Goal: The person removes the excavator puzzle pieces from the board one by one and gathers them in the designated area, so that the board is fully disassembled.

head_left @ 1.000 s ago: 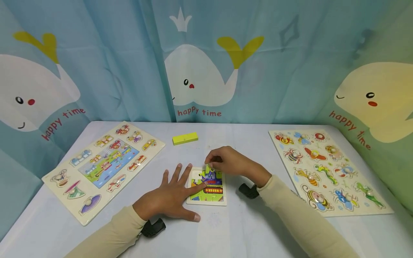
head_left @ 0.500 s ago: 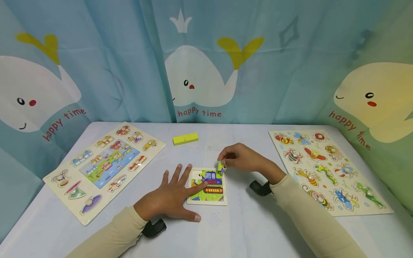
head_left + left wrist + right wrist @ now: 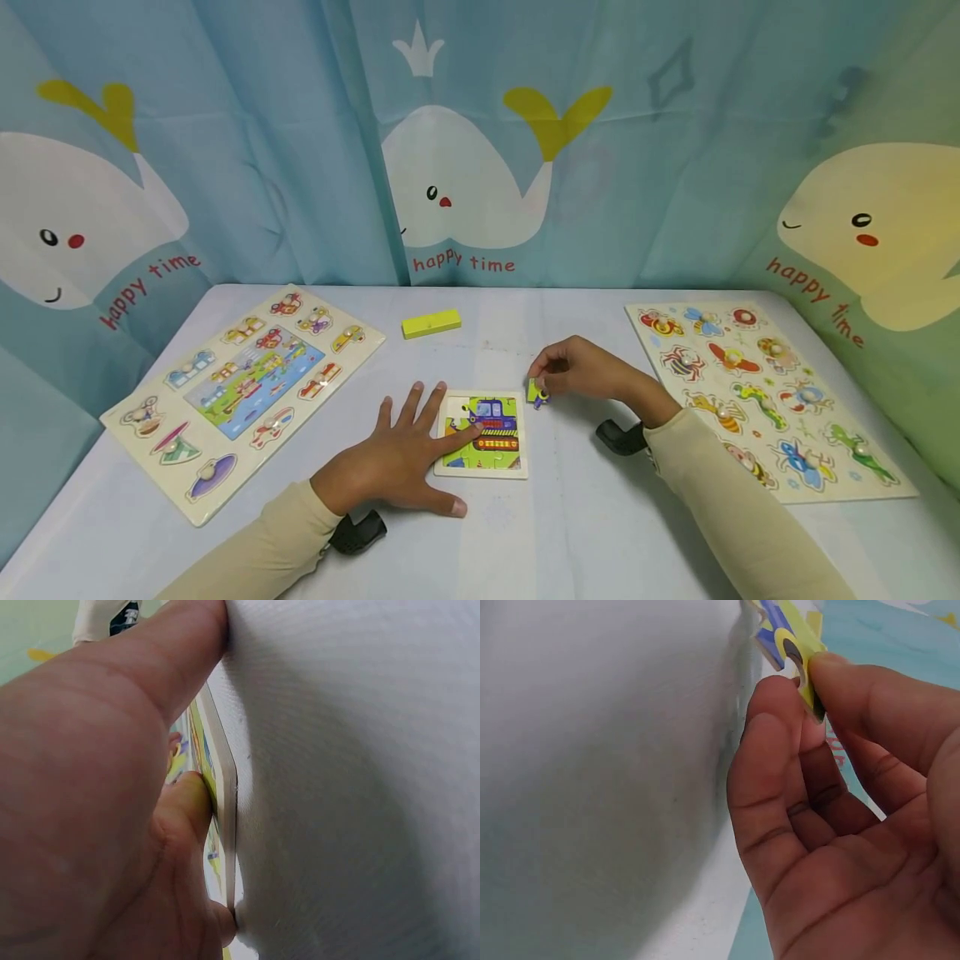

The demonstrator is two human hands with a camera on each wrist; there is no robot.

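A small framed jigsaw puzzle (image 3: 495, 458) with a purple digger picture lies at the middle of the table. My left hand (image 3: 401, 458) rests spread beside it, the index finger lying across the picture. In the left wrist view, the puzzle frame's pale edge (image 3: 227, 795) shows beyond the thumb. My right hand (image 3: 588, 371), just right of the frame, pinches a green and purple jigsaw piece (image 3: 536, 393) between thumb and fingers. In the right wrist view that jigsaw piece (image 3: 791, 645) sticks out past the thumb tip, tilted.
A knob puzzle board (image 3: 176, 408) with vehicle pieces lies at the left, and another board (image 3: 678, 408) with insect pieces at the right. A yellow block (image 3: 431, 323) sits toward the back. A whale-print curtain (image 3: 480, 108) hangs behind the table.
My right hand has moved right with the jigsaw piece, from over the puzzle's top edge to beside the frame. My left hand has stayed in place.
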